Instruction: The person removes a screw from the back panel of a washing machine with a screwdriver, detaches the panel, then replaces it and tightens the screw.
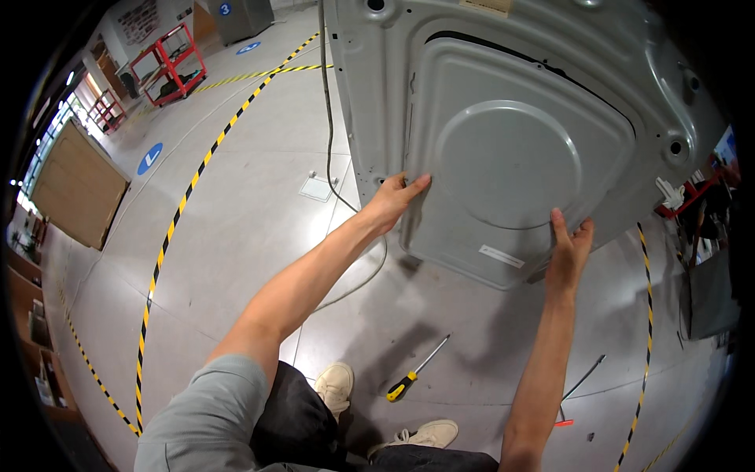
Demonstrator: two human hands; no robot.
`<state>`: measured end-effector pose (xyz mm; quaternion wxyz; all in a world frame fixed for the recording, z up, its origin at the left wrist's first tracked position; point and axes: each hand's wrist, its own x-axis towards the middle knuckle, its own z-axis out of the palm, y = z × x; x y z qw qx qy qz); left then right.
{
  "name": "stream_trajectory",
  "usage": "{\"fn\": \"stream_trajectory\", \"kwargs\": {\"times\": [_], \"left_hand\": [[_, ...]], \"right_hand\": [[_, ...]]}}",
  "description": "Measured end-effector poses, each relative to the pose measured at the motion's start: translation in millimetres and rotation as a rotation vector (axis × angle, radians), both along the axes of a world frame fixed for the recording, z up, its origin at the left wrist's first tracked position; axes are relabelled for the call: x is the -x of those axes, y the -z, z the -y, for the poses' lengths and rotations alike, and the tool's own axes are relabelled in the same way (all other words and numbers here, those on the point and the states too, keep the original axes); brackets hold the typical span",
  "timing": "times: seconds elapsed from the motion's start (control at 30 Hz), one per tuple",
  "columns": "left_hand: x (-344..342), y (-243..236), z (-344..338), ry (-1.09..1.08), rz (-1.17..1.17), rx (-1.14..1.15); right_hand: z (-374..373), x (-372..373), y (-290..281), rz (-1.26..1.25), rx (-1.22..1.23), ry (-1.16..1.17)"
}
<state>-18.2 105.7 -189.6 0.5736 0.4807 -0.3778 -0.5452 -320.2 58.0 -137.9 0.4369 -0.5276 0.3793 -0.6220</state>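
Observation:
A grey cover panel [503, 169] with a raised round ring and a small white label lies against a larger grey pressed-metal vehicle body panel [377, 94]. A dark gap runs along its upper edge, and its lower corner projects past the body panel. My left hand [393, 204] grips the cover's left edge, thumb on the face and the other fingers partly hidden behind. On the lower right edge, my right hand [569, 256] holds the cover with its thumb on the face; some fingertips are out of sight.
On the floor lie a yellow-black screwdriver [417, 370] near my shoes and a red-handled tool [578, 393] on the right. A grey cable [327, 118] hangs beside the body panel. Striped floor tape [185, 200], a red cart [167, 67] and a wooden board [79, 185] are on the left.

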Motion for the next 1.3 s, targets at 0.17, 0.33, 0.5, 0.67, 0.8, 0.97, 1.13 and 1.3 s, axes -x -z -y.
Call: {"fn": "stream_trajectory", "kwargs": {"times": [0.17,0.33,0.5,0.67,0.8,0.97,1.13,1.3], "left_hand": [[0,-2,0,-0.011,0.027,-0.001],[-3,2,3,-0.036,0.027,-0.026],[-3,-4,2,-0.032,-0.013,0.000],[1,-9,4,-0.108,0.074,-0.009],[3,-11,6,-0.123,0.127,-0.004],[-7,14,22,-0.201,0.221,0.021],[-7,18,25,-0.224,0.325,-0.015],[2,7,18,-0.279,0.432,-0.030]], "right_hand": [[0,0,-2,0.014,0.017,-0.006],[-4,-2,-7,0.015,0.025,-0.025],[-2,-4,-5,0.043,0.036,-0.037],[-1,-5,-6,0.054,0.041,-0.053],[7,-3,-1,0.024,0.041,-0.014],[11,-7,-3,0.042,0.060,-0.051],[8,-6,-6,0.029,0.059,-0.036],[7,-6,-6,0.035,0.079,-0.036]]}}
